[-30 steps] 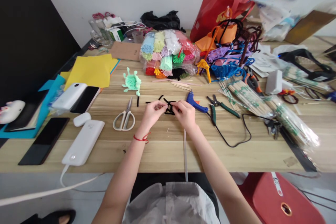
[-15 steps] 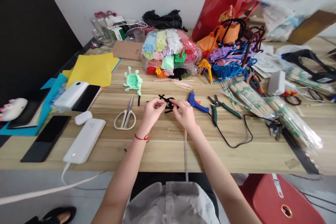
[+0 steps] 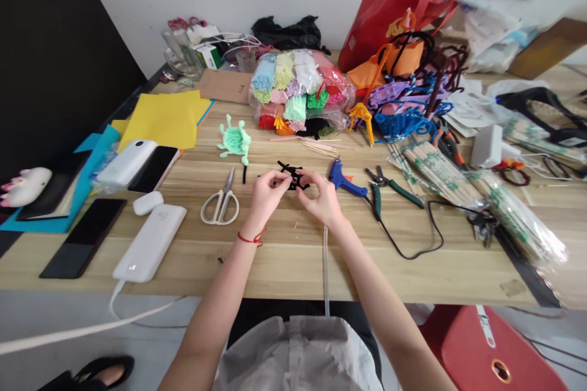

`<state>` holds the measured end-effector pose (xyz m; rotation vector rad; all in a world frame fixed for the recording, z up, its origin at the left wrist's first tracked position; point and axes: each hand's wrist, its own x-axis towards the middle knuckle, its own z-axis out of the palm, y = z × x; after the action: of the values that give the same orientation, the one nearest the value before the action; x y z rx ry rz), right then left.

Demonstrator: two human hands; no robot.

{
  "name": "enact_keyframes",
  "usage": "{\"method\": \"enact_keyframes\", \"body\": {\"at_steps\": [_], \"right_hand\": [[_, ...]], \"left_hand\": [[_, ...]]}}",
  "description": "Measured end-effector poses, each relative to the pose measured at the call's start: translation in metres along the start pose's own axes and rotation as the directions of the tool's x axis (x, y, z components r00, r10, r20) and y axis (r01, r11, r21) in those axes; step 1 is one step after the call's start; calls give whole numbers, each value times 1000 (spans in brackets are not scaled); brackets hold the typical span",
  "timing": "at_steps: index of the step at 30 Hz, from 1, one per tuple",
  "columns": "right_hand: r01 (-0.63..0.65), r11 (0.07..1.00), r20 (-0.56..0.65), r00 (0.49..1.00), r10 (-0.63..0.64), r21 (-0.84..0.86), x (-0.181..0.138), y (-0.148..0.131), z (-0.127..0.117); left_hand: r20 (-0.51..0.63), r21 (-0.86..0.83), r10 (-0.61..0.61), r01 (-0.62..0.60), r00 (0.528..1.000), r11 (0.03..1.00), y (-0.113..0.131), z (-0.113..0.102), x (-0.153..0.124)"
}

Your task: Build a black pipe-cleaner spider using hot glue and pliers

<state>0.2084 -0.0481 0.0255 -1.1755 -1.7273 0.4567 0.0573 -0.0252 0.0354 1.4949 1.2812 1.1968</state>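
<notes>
My left hand and my right hand meet over the middle of the wooden table. Both pinch a small black pipe-cleaner figure between fingertips, holding it just above the tabletop. A red string circles my left wrist. White-handled scissors lie left of my left hand. A blue glue gun lies just right of my right hand. A short black pipe-cleaner piece rests beside the scissors.
A mint-green pipe-cleaner figure and a bag of coloured pipe cleaners sit behind my hands. Green pliers, a black cord and bundled sticks lie right. Phones, a power bank and yellow paper lie left.
My hands have turned the black figure and brought their fingertips closer together on it. The view has shifted slightly.
</notes>
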Motion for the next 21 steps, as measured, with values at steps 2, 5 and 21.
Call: {"method": "enact_keyframes", "body": {"at_steps": [2, 5, 21], "right_hand": [[-6, 1000, 3, 1000, 6, -16, 0, 0, 0], [-19, 999, 6, 1000, 20, -35, 0, 0, -1], [-15, 999, -21, 1000, 15, -37, 0, -2, -2]], "left_hand": [[-2, 15, 14, -14, 1000, 1000, -1, 0, 0], [-10, 34, 29, -29, 1000, 999, -1, 0, -1], [-21, -37, 62, -63, 998, 997, -4, 4, 0]]}}
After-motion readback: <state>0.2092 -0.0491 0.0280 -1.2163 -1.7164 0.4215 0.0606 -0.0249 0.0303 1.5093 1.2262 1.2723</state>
